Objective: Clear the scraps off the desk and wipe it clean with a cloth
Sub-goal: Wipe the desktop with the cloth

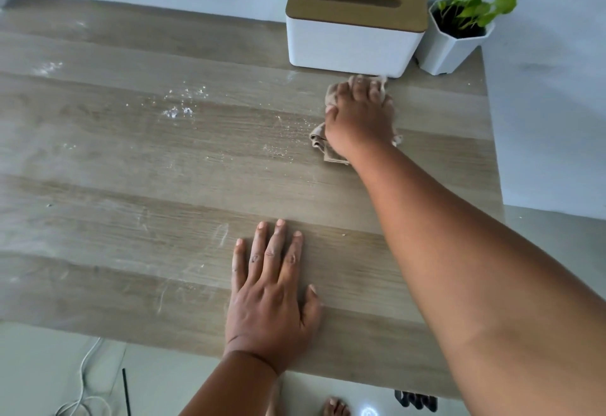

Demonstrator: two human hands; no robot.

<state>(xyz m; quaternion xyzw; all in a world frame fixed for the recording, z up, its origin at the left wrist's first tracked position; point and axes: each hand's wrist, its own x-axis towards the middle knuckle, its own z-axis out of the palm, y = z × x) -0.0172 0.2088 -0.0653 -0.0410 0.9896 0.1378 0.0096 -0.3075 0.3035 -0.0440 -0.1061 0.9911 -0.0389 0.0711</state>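
Note:
My right hand (360,117) presses a crumpled beige cloth (329,150) onto the wooden desk (164,186), far right, just in front of the tissue box. Its fingers are bent over the cloth's far edge and most of the cloth is hidden under the palm. My left hand (272,297) lies flat on the desk near the front edge with its fingers straight and spread. White crumbs and powdery specks (180,104) are scattered over the middle and left of the desk, and some lie just left of the cloth.
A white tissue box with a wooden lid (354,22) stands against the back wall. A white pot with a green plant (455,35) is in the back right corner. Cables (85,383) lie on the floor below the front edge.

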